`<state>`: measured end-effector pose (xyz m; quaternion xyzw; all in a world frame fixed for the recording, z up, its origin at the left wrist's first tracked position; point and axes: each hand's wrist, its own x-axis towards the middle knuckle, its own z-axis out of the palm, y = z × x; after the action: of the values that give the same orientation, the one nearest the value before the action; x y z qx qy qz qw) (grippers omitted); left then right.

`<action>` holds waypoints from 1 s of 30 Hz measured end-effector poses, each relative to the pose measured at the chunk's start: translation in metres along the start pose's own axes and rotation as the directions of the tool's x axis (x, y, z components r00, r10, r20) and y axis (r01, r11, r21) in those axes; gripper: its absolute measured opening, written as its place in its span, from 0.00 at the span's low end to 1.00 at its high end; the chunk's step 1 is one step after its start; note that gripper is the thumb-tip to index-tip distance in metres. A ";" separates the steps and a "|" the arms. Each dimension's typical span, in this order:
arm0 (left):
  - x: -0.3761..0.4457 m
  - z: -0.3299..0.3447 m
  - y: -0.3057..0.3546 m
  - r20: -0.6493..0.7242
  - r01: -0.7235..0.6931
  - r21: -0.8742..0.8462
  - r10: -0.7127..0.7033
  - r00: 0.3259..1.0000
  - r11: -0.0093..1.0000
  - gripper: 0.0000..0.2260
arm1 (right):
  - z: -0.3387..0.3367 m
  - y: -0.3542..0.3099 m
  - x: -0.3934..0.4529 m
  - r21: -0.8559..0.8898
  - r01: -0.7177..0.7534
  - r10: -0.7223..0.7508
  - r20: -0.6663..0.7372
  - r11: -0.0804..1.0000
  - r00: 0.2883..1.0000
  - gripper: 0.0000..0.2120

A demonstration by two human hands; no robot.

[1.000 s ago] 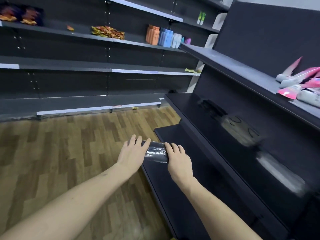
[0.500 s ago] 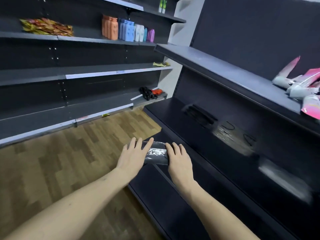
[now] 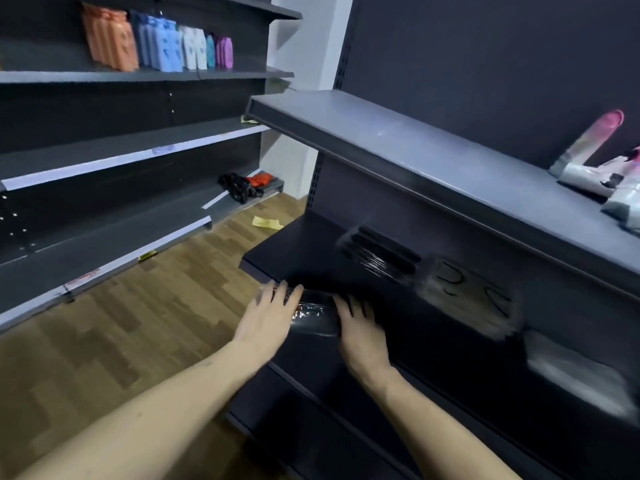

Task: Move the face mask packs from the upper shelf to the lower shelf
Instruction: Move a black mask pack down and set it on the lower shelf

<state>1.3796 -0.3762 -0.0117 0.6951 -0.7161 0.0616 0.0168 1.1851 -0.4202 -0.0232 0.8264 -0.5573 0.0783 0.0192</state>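
Face mask pack [image 3: 313, 315] held between left hand [image 3: 268, 318] and right hand [image 3: 360, 327] at front edge of middle shelf [image 3: 284, 251]. Fingers straight, pressing pack ends. Probably light, soft, film-wrapped, slippery; best squeezed at short ends.

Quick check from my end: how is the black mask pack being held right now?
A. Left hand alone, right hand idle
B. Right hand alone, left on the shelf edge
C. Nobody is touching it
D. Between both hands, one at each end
D: the black mask pack sits between the left hand and the right hand, one at each end with fingers fairly straight, in front of the dark shelf.
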 end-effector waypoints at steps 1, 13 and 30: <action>0.011 0.001 -0.002 -0.023 -0.034 0.002 0.034 0.999 0.999 0.37 | 0.000 0.004 0.007 -0.006 -0.015 0.015 0.003 1.000 1.000 0.35; 0.147 0.000 -0.010 -0.310 -0.418 -0.200 0.347 0.885 0.886 0.17 | -0.007 0.047 0.060 0.094 -0.246 0.257 -0.141 0.965 0.956 0.41; 0.294 0.051 0.076 -0.180 -0.377 -0.303 0.336 0.925 0.875 0.30 | 0.025 0.177 0.156 -0.130 -0.400 0.370 -0.208 0.907 0.905 0.29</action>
<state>1.2973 -0.6720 -0.0346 0.5330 -0.8295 -0.0156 0.1657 1.0817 -0.6334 -0.0345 0.6845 -0.7105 0.1065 0.1238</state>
